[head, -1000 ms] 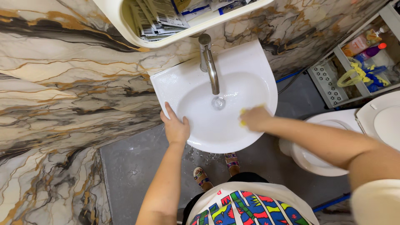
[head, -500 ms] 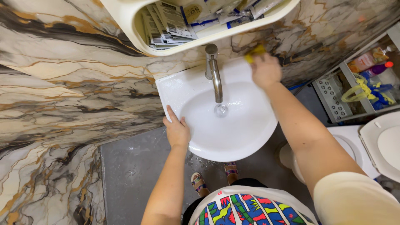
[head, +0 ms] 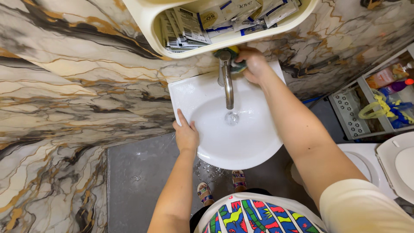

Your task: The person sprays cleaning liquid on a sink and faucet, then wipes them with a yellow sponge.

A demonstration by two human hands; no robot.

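A white wall-mounted sink with a metal tap sits below me. My right hand grips a yellow and green sponge and presses it against the top of the tap, just under a shelf. My left hand rests flat on the sink's front left rim, fingers spread and holding nothing. Water shows at the drain.
A cream shelf full of small sachets hangs above the tap. Marbled wall tiles cover the left. A toilet stands at the right, with a rack of bottles behind it. My sandalled feet stand on wet grey floor.
My right hand carried the sponge from the sink's right rim up to the back right corner, then left onto the tap's top. The left hand stayed on the rim.
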